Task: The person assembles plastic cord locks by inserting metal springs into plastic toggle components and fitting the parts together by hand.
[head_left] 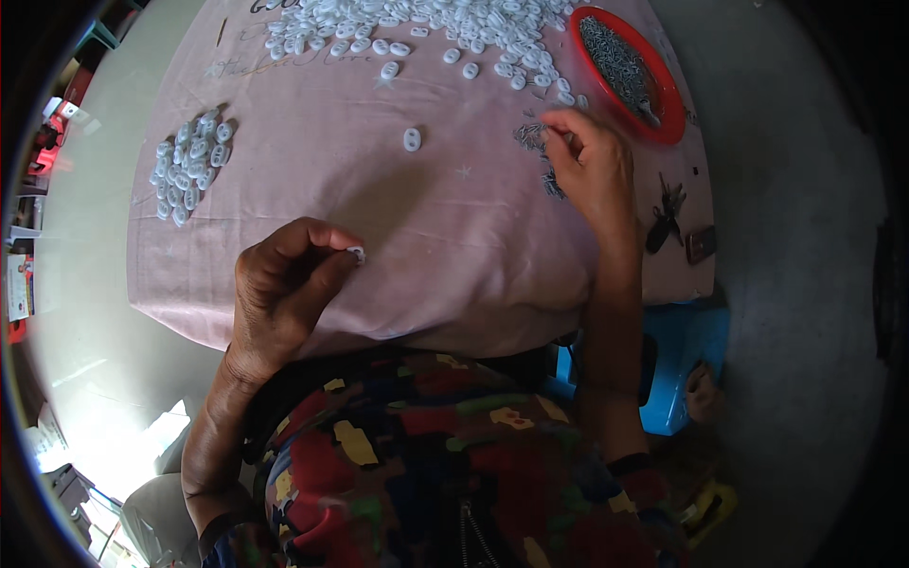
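Observation:
Between the thumb and fingers of my left hand (289, 284) is a small white plastic piece (357, 254), mostly covered by the fingertips. My right hand (592, 161) is closed in a pinch at the edge of a small heap of grey metal bits (528, 136), which look like screws or pins. Whatever is between those fingertips is too small to make out. More of the metal bits (552, 184) lie beside the right palm. A single white oval piece with two holes (412, 140) rests on the pink cloth ahead, between the two hands.
A large spread of white oval pieces (426, 21) covers the far side. At the left lies a smaller pile of them (192, 163). A red bowl (675, 118) of metal bits stands far right, with keys (667, 216) and a dark small case (701, 244) nearer. A blue stool (677, 379) is below.

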{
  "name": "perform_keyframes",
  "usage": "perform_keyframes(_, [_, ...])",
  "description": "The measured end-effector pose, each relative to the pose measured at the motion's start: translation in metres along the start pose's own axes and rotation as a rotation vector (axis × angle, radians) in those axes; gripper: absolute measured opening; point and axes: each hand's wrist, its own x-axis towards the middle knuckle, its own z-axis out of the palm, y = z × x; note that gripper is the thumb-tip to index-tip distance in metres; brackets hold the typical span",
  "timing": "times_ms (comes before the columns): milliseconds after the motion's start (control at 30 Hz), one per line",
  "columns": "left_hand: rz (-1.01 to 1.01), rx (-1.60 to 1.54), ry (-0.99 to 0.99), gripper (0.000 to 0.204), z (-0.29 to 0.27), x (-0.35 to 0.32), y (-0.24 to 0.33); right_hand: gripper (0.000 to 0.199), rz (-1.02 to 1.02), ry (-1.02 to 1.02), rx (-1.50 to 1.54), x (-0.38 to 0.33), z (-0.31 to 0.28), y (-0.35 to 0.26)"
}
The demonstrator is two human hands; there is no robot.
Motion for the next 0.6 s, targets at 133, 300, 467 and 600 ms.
perform_keyframes(133, [-0.039, -0.022, -0.049, 0.011, 0.003, 0.008, 0.016, 0.015, -0.152, -0.086, -0.020, 0.008, 0.002, -0.008])
perform_keyframes(300, [-0.044, -0.058, -0.106, 0.011, 0.009, 0.015, 0.018, 0.012, -0.090, -0.230, 0.000, 0.015, -0.004, -0.009])
perform_keyframes(467, [-0.087, -0.150, -0.130, 0.011, 0.014, 0.024, 0.018, 0.010, 0.022, -0.244, 0.259, 0.019, -0.008, -0.014])
perform_keyframes(600, [-0.122, -0.154, -0.150, 0.009, 0.019, 0.038, 0.016, 0.010, 0.004, -0.245, 0.194, 0.014, 0.001, -0.008])
